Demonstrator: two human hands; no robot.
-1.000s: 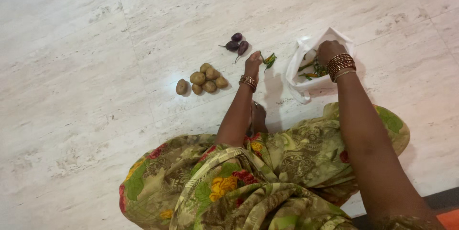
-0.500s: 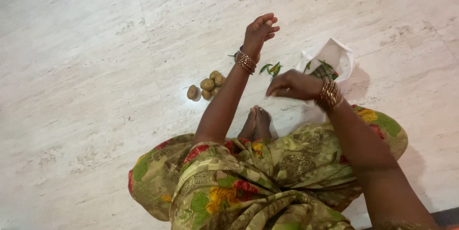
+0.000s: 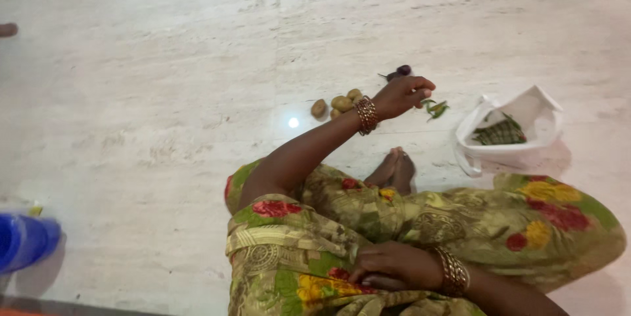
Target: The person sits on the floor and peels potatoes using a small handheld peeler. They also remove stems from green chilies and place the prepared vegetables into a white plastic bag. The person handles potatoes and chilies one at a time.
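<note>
Left hand [image 3: 402, 96] hovers loosely curled and empty over the green chillies [image 3: 434, 108], potatoes [image 3: 338, 104] and brinjals [image 3: 399, 72] just beside; right hand [image 3: 394, 265] rests half-closed on the lap; white bag [image 3: 509, 133] well apart.

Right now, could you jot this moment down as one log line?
left hand: raised over green chillies, nothing visibly held | right hand: resting on lap | potatoes, brinjals, white bag: on floor

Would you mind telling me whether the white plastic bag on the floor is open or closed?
Open. The white plastic bag lies with its mouth spread wide, and green vegetables show inside it. Neither hand touches it.
</note>
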